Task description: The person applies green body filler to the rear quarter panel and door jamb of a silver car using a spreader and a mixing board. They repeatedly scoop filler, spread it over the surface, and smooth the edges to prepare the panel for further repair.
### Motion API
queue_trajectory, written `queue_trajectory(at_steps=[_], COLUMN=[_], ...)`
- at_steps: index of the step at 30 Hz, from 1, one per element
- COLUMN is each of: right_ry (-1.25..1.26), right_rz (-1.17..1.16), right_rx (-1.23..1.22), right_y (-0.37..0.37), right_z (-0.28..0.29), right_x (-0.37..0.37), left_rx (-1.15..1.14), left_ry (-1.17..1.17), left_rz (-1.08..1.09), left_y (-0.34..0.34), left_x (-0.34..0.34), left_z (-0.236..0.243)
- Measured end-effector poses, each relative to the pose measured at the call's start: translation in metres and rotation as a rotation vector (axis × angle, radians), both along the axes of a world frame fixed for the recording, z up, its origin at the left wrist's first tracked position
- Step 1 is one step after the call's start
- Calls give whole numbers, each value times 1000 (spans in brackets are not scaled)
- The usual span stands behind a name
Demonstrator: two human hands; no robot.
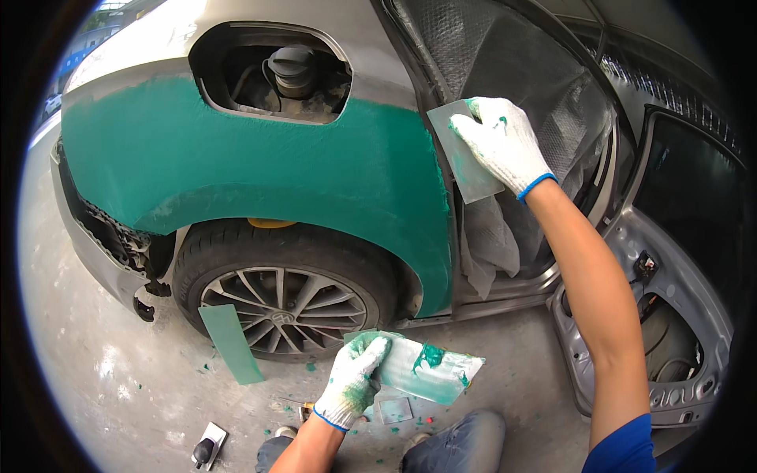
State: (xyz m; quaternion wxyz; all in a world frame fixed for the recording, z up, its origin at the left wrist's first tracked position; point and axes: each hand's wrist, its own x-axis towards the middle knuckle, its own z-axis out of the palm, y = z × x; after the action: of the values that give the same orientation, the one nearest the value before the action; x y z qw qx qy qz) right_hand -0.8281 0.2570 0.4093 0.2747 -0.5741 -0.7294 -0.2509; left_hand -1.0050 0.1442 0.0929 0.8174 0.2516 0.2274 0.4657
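A white glove covers my right hand (509,146), which grips a flat translucent spreader (456,154) beside the rear door opening. The spreader's edge is close to the right border of the green-coated fender (276,169); whether they touch I cannot tell. Down in front of the wheel, my gloved left hand (356,381) is closed on the end of a clear flat plate (422,370). A lump of green body filler (430,357) lies on that plate. Green smears mark both gloves.
Below the fender is the car's wheel (282,315), with a long pale-green strip (231,344) leaning by it. A sanding block with a black knob (206,448) lies on the floor. Plastic sheeting (544,87) covers the doorway; an open door (662,315) stands at right.
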Motion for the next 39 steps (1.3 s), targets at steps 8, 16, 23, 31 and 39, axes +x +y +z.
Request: queue_trajectory(at_steps=[8, 16, 23, 31, 39], right_ry=[-116, -103, -96, -132, -116], right_rz=[-6, -9, -49, -37, -13], right_rx=[135, 57, 78, 94, 101], right_y=[10, 3, -4, -5, -7], right_z=[-10, -21, -33, -47, -57], right_x=[-9, -16, -14, -6, 5], left_rx=[28, 59, 72, 46, 36], left_ry=[34, 53, 62, 55, 106], left_rz=[-11, -22, -2, -7, -7], left_y=[-2, -5, -4, -4, -2], left_x=[4, -2, -1, -1, 1], left_z=[1, 13, 12, 12, 7])
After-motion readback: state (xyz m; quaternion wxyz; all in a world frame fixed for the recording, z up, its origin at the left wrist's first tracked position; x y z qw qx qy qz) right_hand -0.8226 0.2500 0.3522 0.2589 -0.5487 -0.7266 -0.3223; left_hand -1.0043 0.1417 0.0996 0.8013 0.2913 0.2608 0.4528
